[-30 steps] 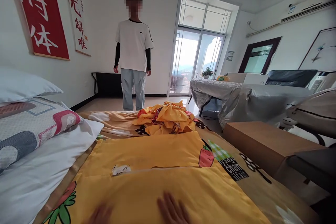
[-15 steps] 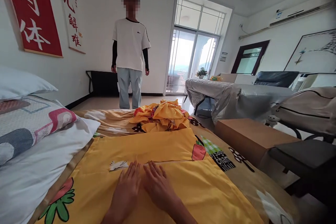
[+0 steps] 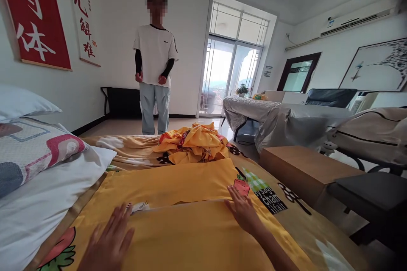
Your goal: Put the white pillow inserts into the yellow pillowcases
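Note:
A yellow cloth [image 3: 190,237], printed with carrots and other motifs, lies spread flat on the bed with one part folded over the rest. Its folded edge runs crosswise between my hands. My left hand [image 3: 110,237] rests palm down at the left end of that edge, fingers spread. Toward the right end, beside a printed carrot, my right hand [image 3: 241,211] lies on the cloth with its fingers stretched out. Neither hand grips anything. Beyond the flat cloth sits a crumpled yellow cloth heap [image 3: 200,142].
Pillows [image 3: 34,165] are stacked at the left. A patterned tan blanket [image 3: 305,216] covers the bed. A person [image 3: 155,63] stands beyond the bed. At right are a brown box [image 3: 295,165], a dark stool [image 3: 369,194] and a plastic-covered table [image 3: 280,114].
My hands have moved apart from the middle of the folded edge, the left one leftward and nearer, the right one rightward. The standing person has brought their hands forward to the waist.

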`<action>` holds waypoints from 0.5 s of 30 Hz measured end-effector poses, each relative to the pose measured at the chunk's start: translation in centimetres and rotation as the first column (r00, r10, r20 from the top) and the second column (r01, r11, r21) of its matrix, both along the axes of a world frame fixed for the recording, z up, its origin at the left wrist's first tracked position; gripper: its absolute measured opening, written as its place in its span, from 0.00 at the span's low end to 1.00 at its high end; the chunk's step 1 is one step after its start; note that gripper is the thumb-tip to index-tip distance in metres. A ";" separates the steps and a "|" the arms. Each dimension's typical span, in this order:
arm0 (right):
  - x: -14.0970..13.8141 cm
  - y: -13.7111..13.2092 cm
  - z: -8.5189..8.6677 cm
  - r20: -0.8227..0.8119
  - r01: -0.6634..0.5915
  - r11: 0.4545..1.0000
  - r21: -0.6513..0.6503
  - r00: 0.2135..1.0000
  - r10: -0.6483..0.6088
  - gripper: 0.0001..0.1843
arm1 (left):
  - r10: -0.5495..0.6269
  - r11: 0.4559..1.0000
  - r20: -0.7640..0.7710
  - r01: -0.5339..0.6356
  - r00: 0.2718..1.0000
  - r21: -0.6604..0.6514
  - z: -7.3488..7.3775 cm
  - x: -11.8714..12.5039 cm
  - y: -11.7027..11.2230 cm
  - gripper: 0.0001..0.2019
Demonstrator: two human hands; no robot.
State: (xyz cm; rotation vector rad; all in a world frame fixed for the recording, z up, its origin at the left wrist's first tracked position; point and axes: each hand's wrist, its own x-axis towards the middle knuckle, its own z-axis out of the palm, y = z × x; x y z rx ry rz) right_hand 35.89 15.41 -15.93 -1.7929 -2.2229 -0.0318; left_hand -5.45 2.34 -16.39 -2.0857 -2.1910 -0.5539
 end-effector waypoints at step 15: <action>-13.9 15.0 -1.6 -0.036 -0.320 0.942 0.097 0.945 0.324 0.22 | 0.120 0.926 -0.208 -0.185 0.971 -0.330 -2.8 -5.4 18.5 0.28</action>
